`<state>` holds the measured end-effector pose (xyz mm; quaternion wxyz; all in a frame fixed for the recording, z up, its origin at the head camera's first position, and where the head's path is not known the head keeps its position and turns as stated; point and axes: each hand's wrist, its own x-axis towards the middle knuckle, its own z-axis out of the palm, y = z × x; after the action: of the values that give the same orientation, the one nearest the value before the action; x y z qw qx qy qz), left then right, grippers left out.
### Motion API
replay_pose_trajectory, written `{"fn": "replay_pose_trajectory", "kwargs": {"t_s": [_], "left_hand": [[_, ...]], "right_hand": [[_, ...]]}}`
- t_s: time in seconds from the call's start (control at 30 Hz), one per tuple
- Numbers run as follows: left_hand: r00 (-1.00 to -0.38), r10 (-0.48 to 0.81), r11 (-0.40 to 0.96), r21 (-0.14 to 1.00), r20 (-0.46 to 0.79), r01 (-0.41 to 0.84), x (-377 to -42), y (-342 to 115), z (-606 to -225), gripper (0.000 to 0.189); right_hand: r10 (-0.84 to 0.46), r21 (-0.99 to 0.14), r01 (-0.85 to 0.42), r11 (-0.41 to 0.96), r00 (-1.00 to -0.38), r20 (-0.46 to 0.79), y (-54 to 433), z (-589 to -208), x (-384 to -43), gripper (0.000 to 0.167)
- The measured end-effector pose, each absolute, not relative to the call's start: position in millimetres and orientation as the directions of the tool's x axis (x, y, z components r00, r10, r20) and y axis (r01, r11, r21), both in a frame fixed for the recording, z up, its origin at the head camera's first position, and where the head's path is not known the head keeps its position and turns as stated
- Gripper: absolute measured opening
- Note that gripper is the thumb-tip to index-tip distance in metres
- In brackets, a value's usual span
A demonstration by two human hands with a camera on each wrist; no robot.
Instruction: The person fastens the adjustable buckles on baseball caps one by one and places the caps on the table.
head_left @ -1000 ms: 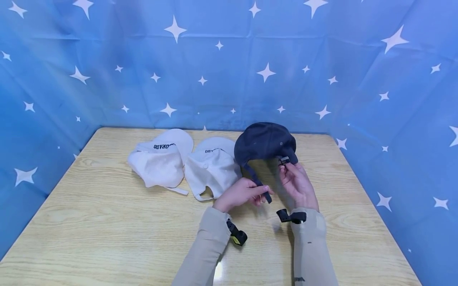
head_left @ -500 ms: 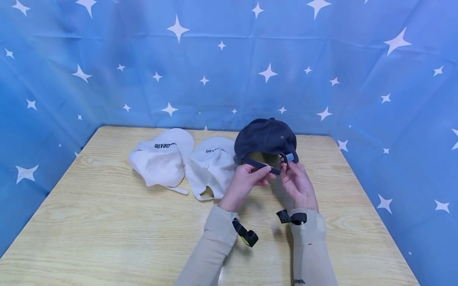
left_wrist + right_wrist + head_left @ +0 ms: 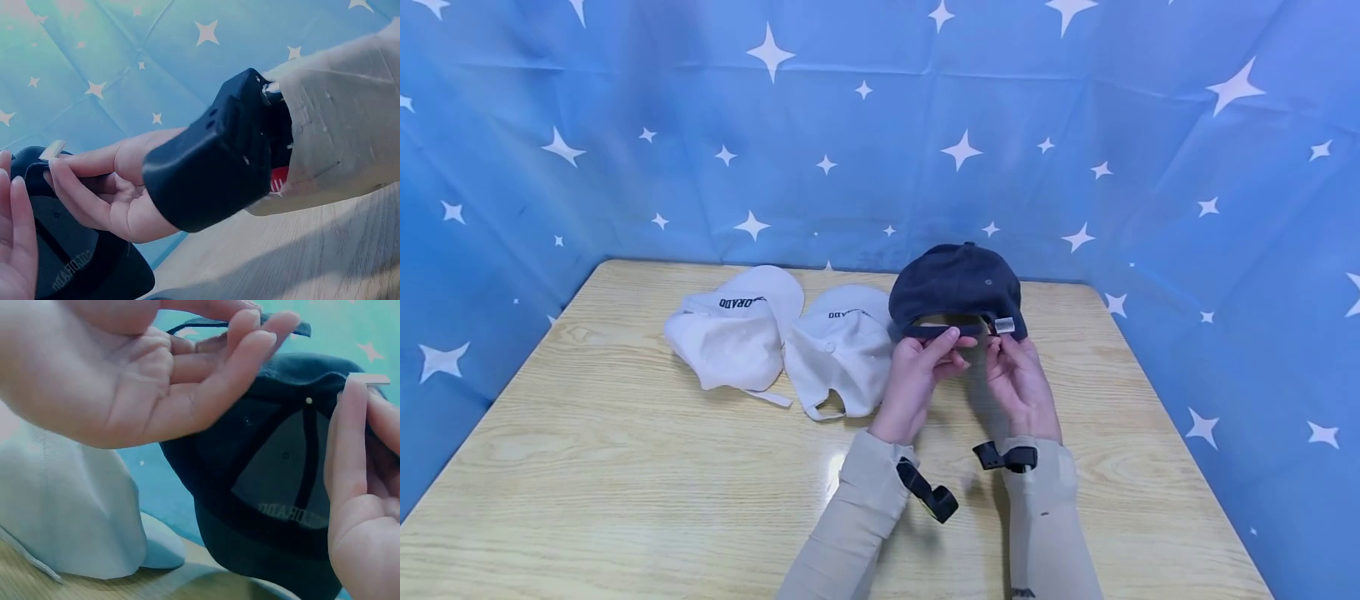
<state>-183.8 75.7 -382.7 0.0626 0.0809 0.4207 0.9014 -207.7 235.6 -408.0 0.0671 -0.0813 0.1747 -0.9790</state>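
A navy baseball cap (image 3: 955,292) is held up near the back of the table, its rear opening toward me. Thumb and fingers of my left hand (image 3: 913,375) pinch the cap's loose strap (image 3: 946,331), which now lies nearly level. At the other side of the opening my right hand (image 3: 1022,385) pinches the cap by its silver buckle (image 3: 1004,325). In the right wrist view the free end of the strap (image 3: 301,329) sticks out past my left fingers, apart from the buckle (image 3: 369,379). Faint lettering shows through inside the cap.
Two white caps stand to the left of the navy one: the nearer white cap (image 3: 842,354) beside my left hand, and another white cap (image 3: 730,337) with its strap hanging loose. Behind the wooden table (image 3: 625,467) hangs a blue star-printed cloth (image 3: 880,192).
My left hand has moved up and toward my right hand, lifting the strap from hanging down to nearly level beside the buckle. The buckle has turned its silver face up; the right hand barely moved.
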Motion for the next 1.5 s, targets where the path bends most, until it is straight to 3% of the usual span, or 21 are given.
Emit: {"fn": "replay_pose_trajectory", "kwargs": {"t_s": [0.43,1.5], "left_hand": [[-0.986,0.167,-0.68,0.725,0.007,-0.11,-188.6,65.0,-388.7,0.027],[-0.997,0.079,-0.631,0.773,-0.022,-0.067,-188.5,69.7,-390.1,0.029]], "right_hand": [[-0.227,-0.493,0.122,-0.861,-0.961,0.159,215.6,-402.9,-205.0,0.022],[-0.289,-0.513,0.156,-0.844,-0.938,0.19,213.0,-404.3,-205.4,0.021]]}}
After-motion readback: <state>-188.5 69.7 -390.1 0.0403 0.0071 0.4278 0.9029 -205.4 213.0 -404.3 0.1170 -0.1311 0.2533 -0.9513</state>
